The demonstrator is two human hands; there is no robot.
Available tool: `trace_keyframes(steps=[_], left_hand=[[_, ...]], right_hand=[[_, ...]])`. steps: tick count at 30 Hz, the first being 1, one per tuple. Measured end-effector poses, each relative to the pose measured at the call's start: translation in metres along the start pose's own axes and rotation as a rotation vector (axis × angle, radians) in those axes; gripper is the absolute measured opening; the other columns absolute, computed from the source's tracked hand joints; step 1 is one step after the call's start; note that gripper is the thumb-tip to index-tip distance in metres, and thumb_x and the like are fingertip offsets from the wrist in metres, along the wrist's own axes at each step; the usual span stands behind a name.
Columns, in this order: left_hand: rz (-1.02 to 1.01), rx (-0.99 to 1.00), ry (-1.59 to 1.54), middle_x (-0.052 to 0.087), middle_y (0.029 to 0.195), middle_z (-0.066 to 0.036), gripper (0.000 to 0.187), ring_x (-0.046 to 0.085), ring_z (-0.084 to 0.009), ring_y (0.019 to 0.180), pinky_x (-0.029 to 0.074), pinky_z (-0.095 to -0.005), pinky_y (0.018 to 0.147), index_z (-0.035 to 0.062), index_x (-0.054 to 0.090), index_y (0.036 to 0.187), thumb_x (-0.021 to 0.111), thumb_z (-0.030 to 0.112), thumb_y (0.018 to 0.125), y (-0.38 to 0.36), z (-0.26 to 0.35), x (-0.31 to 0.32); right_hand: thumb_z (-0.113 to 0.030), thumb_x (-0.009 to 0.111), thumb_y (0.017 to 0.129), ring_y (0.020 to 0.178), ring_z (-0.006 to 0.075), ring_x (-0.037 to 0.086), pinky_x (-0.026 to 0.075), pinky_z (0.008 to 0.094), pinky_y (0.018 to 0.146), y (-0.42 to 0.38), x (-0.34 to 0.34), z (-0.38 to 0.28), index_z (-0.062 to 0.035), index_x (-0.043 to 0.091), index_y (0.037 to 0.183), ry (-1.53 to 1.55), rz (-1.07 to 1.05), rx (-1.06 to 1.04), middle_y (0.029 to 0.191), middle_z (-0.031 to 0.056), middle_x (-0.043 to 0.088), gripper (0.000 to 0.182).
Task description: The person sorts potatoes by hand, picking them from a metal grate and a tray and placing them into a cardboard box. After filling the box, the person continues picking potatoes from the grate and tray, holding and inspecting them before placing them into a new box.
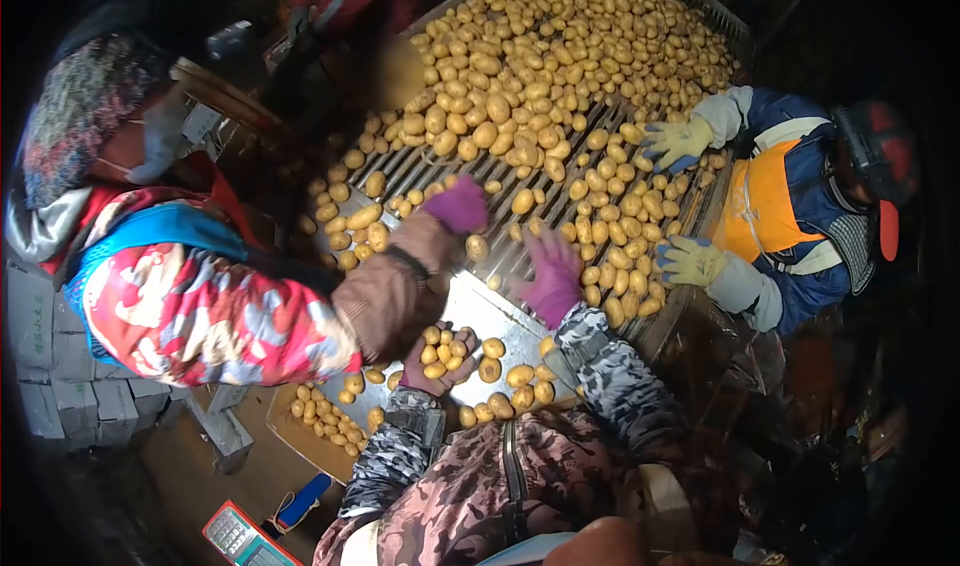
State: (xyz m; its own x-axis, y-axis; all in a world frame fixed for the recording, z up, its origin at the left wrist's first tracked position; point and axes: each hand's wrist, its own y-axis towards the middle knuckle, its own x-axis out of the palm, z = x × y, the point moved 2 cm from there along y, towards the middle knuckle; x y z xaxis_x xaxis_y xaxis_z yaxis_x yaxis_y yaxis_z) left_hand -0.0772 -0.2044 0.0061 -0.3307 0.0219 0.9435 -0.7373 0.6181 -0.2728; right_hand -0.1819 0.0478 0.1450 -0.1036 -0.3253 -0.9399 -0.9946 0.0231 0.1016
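Several small potatoes (437,354) lie cupped in my left hand (420,374), which is palm up over the metal tray's near edge. My right hand (550,278), in a purple glove, reaches forward with its fingers spread at the edge of the slatted metal rack (515,254). Loose potatoes (619,232) lie just right of it, and I see nothing held in it. Between my arms, more potatoes (520,376) rest on the shiny metal tray (490,316).
A large potato heap (560,56) covers the rack's far end. At left, a co-worker's purple-gloved hand (460,204) reaches across the rack. Another co-worker's yellow-gloved hands (690,261) work at right. A box of small potatoes (325,421) and a calculator (235,534) sit lower left.
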Motion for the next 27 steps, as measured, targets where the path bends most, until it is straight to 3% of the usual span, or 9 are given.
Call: trace_keyframes(steps=[1, 3, 5, 7, 10, 15, 19, 24, 27], left_hand=[[0.036, -0.005, -0.013, 0.052, 0.142, -0.023, 0.042, 0.048, -0.044, 0.14, 0.052, -0.0668, 0.104, 0.0091, 0.053, 0.135, 0.055, 0.036, 0.103, -0.001, 0.0, 0.007], [0.062, 0.012, 0.129, 0.047, 0.154, -0.023, 0.061, 0.049, -0.0454, 0.141, 0.05, -0.0665, 0.108, 0.0121, 0.047, 0.149, 0.06, 0.046, 0.1, -0.008, -0.004, 0.004], [0.139, -0.018, 0.176, 0.048, 0.154, -0.023, 0.064, 0.049, -0.0473, 0.142, 0.046, -0.0699, 0.11, 0.0136, 0.043, 0.154, 0.058, 0.044, 0.1, -0.009, -0.013, -0.009], [0.137, -0.09, 0.247, 0.051, 0.152, -0.024, 0.064, 0.05, -0.0482, 0.14, 0.046, -0.07, 0.11, 0.0106, 0.041, 0.155, 0.053, 0.043, 0.102, -0.011, -0.028, -0.003], [0.236, -0.124, 0.328, 0.054, 0.15, -0.024, 0.067, 0.054, -0.0476, 0.137, 0.05, -0.0653, 0.109, 0.0073, 0.044, 0.152, 0.052, 0.051, 0.101, -0.007, -0.052, -0.003], [0.234, -0.177, 0.332, 0.052, 0.148, -0.026, 0.058, 0.054, -0.0497, 0.136, 0.051, -0.0686, 0.105, 0.009, 0.049, 0.146, 0.056, 0.046, 0.102, -0.008, -0.059, -0.017], [0.181, -0.197, 0.396, 0.054, 0.146, -0.023, 0.06, 0.055, -0.047, 0.134, 0.053, -0.0657, 0.103, 0.01, 0.05, 0.144, 0.064, 0.046, 0.099, -0.013, -0.068, -0.016], [0.15, -0.247, 0.417, 0.054, 0.147, -0.019, 0.059, 0.054, -0.0415, 0.137, 0.052, -0.0627, 0.106, 0.0114, 0.048, 0.144, 0.066, 0.045, 0.099, 0.001, -0.07, -0.011], [0.083, -0.238, 0.388, 0.052, 0.15, -0.019, 0.056, 0.054, -0.0411, 0.138, 0.051, -0.063, 0.108, 0.0124, 0.048, 0.145, 0.063, 0.045, 0.101, 0.004, -0.071, -0.01]], right_hand=[[-0.049, 0.082, 0.08, 0.151, 0.0397, 0.032, 0.025, 0.0645, 0.12, -0.011, 0.016, 0.024, -0.0144, 0.052, 0.15, -0.013, -0.04, 0.018, 0.159, 0.0201, 0.041, 0.083], [-0.051, 0.076, 0.082, 0.147, 0.0406, 0.037, 0.029, 0.0663, 0.118, -0.057, 0.058, 0.054, -0.0135, 0.059, 0.143, -0.343, -0.193, -0.137, 0.155, 0.0189, 0.045, 0.074], [-0.047, 0.076, 0.086, 0.152, 0.0415, 0.029, 0.023, 0.0671, 0.121, -0.092, 0.06, 0.045, -0.0129, 0.052, 0.15, -0.217, -0.289, -0.296, 0.16, 0.0186, 0.041, 0.076], [-0.038, 0.077, 0.089, 0.147, 0.0381, 0.041, 0.033, 0.0593, 0.12, -0.117, 0.042, 0.024, -0.0094, 0.059, 0.143, 0.03, -0.425, -0.367, 0.152, 0.0191, 0.05, 0.065], [-0.019, 0.081, 0.091, 0.12, 0.0319, 0.067, 0.054, 0.0398, 0.102, -0.115, 0.033, 0.053, -0.0031, 0.067, 0.129, 0.679, -0.41, -0.025, 0.129, 0.0191, 0.068, 0.044], [-0.013, 0.075, 0.088, 0.118, 0.0388, 0.063, 0.05, 0.0454, 0.103, -0.075, -0.039, 0.174, -0.0001, 0.066, 0.128, 0.038, 0.461, -0.025, 0.125, 0.021, 0.067, 0.043], [-0.018, 0.074, 0.085, 0.117, 0.0375, 0.062, 0.049, 0.0498, 0.102, -0.075, -0.054, 0.278, -0.0042, 0.068, 0.121, -0.378, 0.665, -0.078, 0.127, 0.0165, 0.065, 0.039], [-0.016, 0.074, 0.082, 0.119, 0.0395, 0.058, 0.046, 0.0529, 0.105, -0.066, -0.006, 0.159, -0.0022, 0.063, 0.128, 0.04, 0.435, -0.14, 0.126, 0.018, 0.063, 0.049], [-0.023, 0.075, 0.076, 0.13, 0.0372, 0.052, 0.037, 0.0492, 0.115, -0.071, 0.003, 0.081, -0.0029, 0.068, 0.121, -0.045, -0.009, 0.145, 0.134, 0.0184, 0.059, 0.05]])
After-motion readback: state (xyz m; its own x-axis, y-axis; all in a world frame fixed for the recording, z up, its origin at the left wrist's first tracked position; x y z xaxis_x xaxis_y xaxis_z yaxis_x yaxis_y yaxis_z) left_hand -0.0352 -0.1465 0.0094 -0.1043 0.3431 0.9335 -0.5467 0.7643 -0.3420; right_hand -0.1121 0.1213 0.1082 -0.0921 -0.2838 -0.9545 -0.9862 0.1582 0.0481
